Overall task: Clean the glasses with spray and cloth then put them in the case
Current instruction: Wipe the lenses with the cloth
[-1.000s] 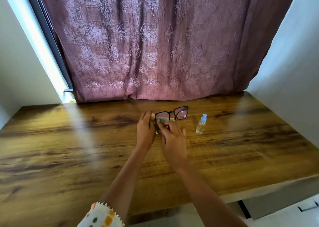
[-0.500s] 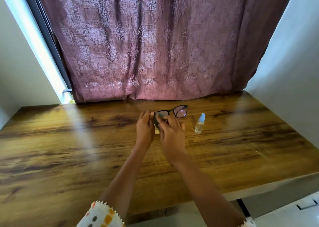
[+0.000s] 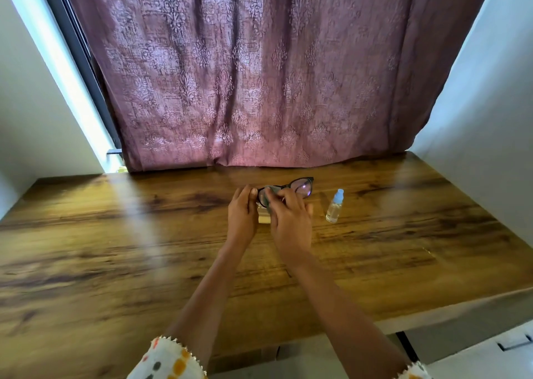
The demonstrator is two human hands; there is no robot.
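Patterned mauve curtain (image 3: 259, 76) at rear, wooden table (image 3: 115, 249), right hand (image 3: 291, 220) curled over one lens, left hand (image 3: 241, 214) gripping the frame end, black glasses (image 3: 302, 187) held over mid-table, spray bottle (image 3: 334, 207) upright near right hand, grey cloth (image 3: 269, 195) pinched in right fingers against lens.

— What's different from a second ago?
— The right hand (image 3: 290, 223) has crept forward over the glasses (image 3: 301, 187); its fingertips now sit up on the left-side lens.
— And the cloth (image 3: 269, 197)?
— It's bunched higher across that lens (before, it showed flat through the glass) and now hides most of it.
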